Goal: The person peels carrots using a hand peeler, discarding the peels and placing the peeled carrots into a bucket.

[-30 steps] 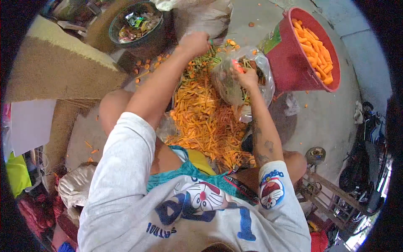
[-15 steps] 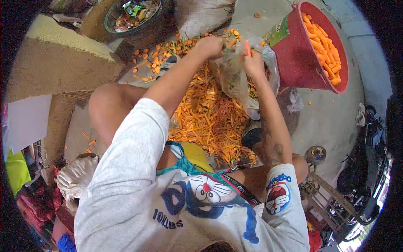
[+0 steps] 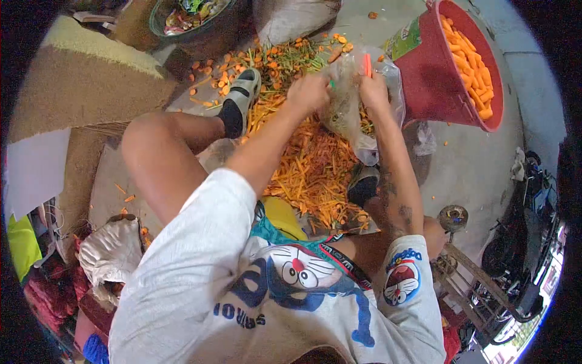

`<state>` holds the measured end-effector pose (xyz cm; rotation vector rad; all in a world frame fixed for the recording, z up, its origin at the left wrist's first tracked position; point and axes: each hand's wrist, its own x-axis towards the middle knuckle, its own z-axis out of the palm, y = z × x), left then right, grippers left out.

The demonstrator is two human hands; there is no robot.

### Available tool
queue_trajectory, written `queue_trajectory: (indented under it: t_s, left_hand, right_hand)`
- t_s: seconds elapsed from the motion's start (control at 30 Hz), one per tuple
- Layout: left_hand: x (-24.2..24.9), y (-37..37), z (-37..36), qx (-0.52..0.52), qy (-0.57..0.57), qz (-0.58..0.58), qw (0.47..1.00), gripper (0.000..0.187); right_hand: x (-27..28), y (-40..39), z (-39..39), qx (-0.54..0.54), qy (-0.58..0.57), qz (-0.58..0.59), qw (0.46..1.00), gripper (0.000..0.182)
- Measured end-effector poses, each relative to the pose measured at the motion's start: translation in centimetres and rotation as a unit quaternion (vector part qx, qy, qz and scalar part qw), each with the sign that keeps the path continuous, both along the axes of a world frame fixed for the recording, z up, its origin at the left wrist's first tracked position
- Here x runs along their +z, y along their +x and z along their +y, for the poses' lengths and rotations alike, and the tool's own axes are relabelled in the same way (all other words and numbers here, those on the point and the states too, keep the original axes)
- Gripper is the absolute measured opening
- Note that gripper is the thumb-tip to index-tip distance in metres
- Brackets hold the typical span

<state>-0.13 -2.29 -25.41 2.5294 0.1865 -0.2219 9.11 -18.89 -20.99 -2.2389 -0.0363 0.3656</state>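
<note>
My left hand is closed beside a clear plastic bag, with a small green bit at its fingertips; what it holds is too small to name. A bright red-orange handle sticks up from my right hand, which is closed around it at the bag's right part. Peelings show through the bag. Below and between my arms lies a heap of orange peelings on the floor. Cut carrot ends and green tops are scattered beyond my left hand.
A red bucket of peeled carrots leans at the upper right. A basket of wrappers and a pale sack are at the top. My sandalled foot is left of the heap. A metal frame stands at the right.
My left hand has moved down and slightly left. My right hand has shifted slightly right with the red-orange handle. My left leg and foot show more fully.
</note>
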Motion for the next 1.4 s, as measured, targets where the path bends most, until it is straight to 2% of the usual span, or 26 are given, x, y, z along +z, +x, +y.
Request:
queue_trajectory:
  t_s: [0.03,0.1,0.17,0.2,0.23,0.27,0.3,0.33,0.4,0.43,0.5,0.53,0.6,0.67,0.73,0.77,0.8,0.87,1.0,1.03,1.07,1.1,1.17,1.23,1.33,1.4]
  left_hand:
    - [0.4,-2.1,-0.4,-0.016,0.021,0.045,0.999,0.025]
    - [-2.1,-7.6,-1.9,-0.019,-0.075,0.020,0.997,0.024]
    - [-4.9,-9.4,-3.4,-0.012,-0.102,0.028,0.994,0.024]
    - [-4.9,-10.3,-4.1,-0.012,-0.128,0.035,0.991,0.024]
    - [-4.8,-10.6,-4.6,0.063,-0.164,0.033,0.984,0.024]
    - [-4.6,-10.7,-4.9,0.061,-0.167,0.034,0.984,0.024]
    - [-4.6,-10.2,-4.6,0.104,-0.178,0.007,0.978,0.025]
    - [-3.9,-9.9,-4.0,0.146,-0.188,-0.020,0.971,0.026]
    - [-3.7,-9.5,-3.3,0.154,-0.184,-0.014,0.971,0.030]
    - [-4.8,-9.1,-3.1,0.141,-0.160,0.009,0.977,0.031]
    - [-5.7,-9.1,-3.4,0.126,-0.140,0.036,0.981,0.032]
    - [-5.0,-9.0,-3.7,0.117,-0.147,0.042,0.981,0.033]
    - [-4.9,-8.8,-4.6,0.105,-0.157,0.047,0.981,0.034]
    - [-6.8,-8.5,-5.7,0.099,-0.184,0.013,0.978,0.031]
    - [-6.8,-8.7,-6.2,0.105,-0.199,0.010,0.974,0.032]
    - [-6.6,-8.5,-6.5,0.106,-0.211,0.003,0.972,0.033]
    - [-5.8,-8.5,-6.6,0.103,-0.213,-0.001,0.972,0.033]
    - [-4.1,-9.3,-6.3,0.189,-0.247,-0.004,0.950,0.035]
    - [-4.1,-10.4,-4.2,0.187,-0.234,0.025,0.954,0.035]
    - [-4.2,-10.9,-3.9,0.192,-0.244,-0.025,0.950,0.032]
    - [-4.3,-11.2,-3.7,0.192,-0.240,-0.020,0.952,0.032]
    - [-4.0,-11.2,-3.2,0.179,-0.215,-0.009,0.960,0.031]
    - [-3.3,-10.3,-2.5,0.167,-0.190,0.000,0.968,0.031]
    - [-2.9,-9.8,-3.2,0.160,-0.233,-0.048,0.958,0.032]
    - [-3.2,-7.6,-5.0,0.143,-0.240,-0.089,0.956,0.032]
    - [-3.6,-6.7,-7.2,0.134,-0.209,-0.054,0.967,0.030]
  right_hand:
    - [0.7,-0.6,0.0,-0.031,0.032,-0.005,0.999,0.028]
    - [1.7,-0.5,0.0,-0.055,0.060,-0.003,0.997,0.025]
    - [2.4,1.3,-0.6,-0.048,0.155,-0.011,0.987,0.034]
    - [2.3,1.1,-0.9,-0.049,0.153,-0.007,0.987,0.034]
    - [2.4,0.9,-1.2,-0.027,0.106,-0.020,0.994,0.039]
    - [2.8,0.7,-1.6,-0.004,0.057,-0.034,0.998,0.043]
    - [4.5,-0.1,-1.6,0.003,-0.054,0.001,0.999,0.052]
    - [4.0,-1.3,-2.1,0.003,-0.052,-0.002,0.999,0.052]
    - [2.6,-4.3,-2.4,0.055,-0.104,-0.143,0.983,0.056]
    - [2.6,-5.7,-2.4,0.055,-0.102,-0.144,0.983,0.056]
    - [2.4,-8.2,-3.0,0.192,-0.201,-0.081,0.957,0.049]
    - [0.8,-8.4,-3.6,0.190,-0.203,-0.081,0.957,0.049]
    - [-1.9,-8.3,-4.3,0.200,-0.330,-0.030,0.922,0.037]
    - [0.1,-7.8,-4.3,0.177,-0.290,-0.044,0.939,0.032]
    - [2.2,-7.3,-4.4,0.155,-0.158,-0.135,0.966,0.031]
    - [3.9,-7.6,-4.4,0.152,-0.144,-0.127,0.970,0.039]
    - [4.3,-8.4,-4.2,0.150,-0.146,-0.131,0.969,0.039]
    - [4.7,-9.7,-3.7,0.176,-0.213,-0.036,0.960,0.043]
    - [-3.2,-12.5,-3.3,0.170,-0.263,-0.097,0.945,0.044]
    - [-4.1,-12.9,-3.0,0.155,-0.234,-0.102,0.954,0.044]
    - [-5.0,-13.4,-3.0,0.139,-0.205,-0.103,0.963,0.044]
    - [-4.7,-13.0,-2.7,0.124,-0.180,-0.025,0.975,0.044]
    - [-3.2,-12.2,-2.8,0.095,-0.147,-0.060,0.983,0.041]
    - [-1.2,-11.2,-3.2,0.037,-0.126,-0.126,0.983,0.036]
    - [0.6,-10.1,-5.9,0.051,-0.171,-0.081,0.981,0.035]
    - [0.5,-10.5,-6.3,0.039,-0.155,-0.084,0.984,0.032]
